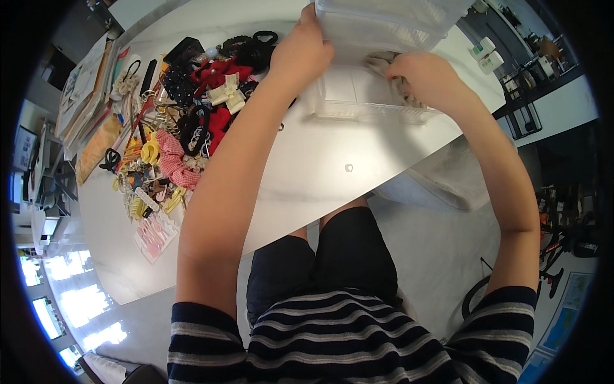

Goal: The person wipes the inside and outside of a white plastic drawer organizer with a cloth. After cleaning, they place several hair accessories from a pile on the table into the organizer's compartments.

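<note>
A clear plastic drawer (343, 91) lies open before me on the white table, below a translucent plastic box or lid (379, 21) that is cut off by the top of the view. My left hand (304, 53) grips the left edge of this clear plastic. Inside the drawer, at its right end, my right hand (427, 79) has curled fingers on a beige-grey fabric hair accessory (381, 61). Part of the fabric is hidden behind the fingers. A small clear ring-like piece (349, 168) rests on the tabletop nearer to me.
Left of my left arm spreads a heap of hair accessories, with a red gingham scrunchie (175, 161) and a cream bow (228, 93). Stacked papers (84, 91) stand at the far left. Two white bottles (487, 55) are at the right. A pale chair (446, 177) touches the table's near side.
</note>
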